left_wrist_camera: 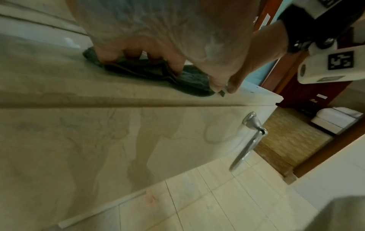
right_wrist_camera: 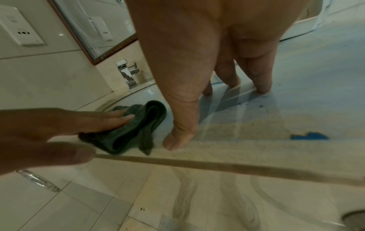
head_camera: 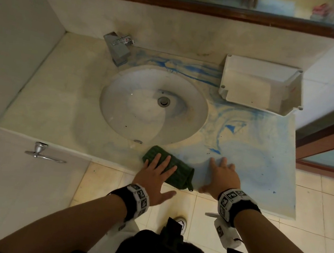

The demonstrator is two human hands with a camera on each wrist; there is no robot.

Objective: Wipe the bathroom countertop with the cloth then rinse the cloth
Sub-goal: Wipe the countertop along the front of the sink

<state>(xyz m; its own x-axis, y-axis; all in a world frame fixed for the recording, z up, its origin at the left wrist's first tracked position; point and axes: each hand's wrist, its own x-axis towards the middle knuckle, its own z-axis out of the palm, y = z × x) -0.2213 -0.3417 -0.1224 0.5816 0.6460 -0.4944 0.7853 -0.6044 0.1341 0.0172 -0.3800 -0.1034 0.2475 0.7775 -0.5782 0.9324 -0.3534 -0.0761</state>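
Left hand (head_camera: 155, 176): fingers straight, flat on the folded dark green ribbed cloth (head_camera: 178, 174), pressing it down, no curled grip. Cloth sits at the front edge of the beige stone surface (head_camera: 60, 110), just in front of the round white basin (head_camera: 153, 107), one corner hanging over the edge. Right hand (head_camera: 222, 179): open, fingers spread, tips resting on the surface just right of the cloth, holding nothing. Blue smears (head_camera: 230, 127) cover the right part of the surface. White plastic tray (head_camera: 261, 84) at back right, chrome faucet (head_camera: 119, 51) behind the basin.
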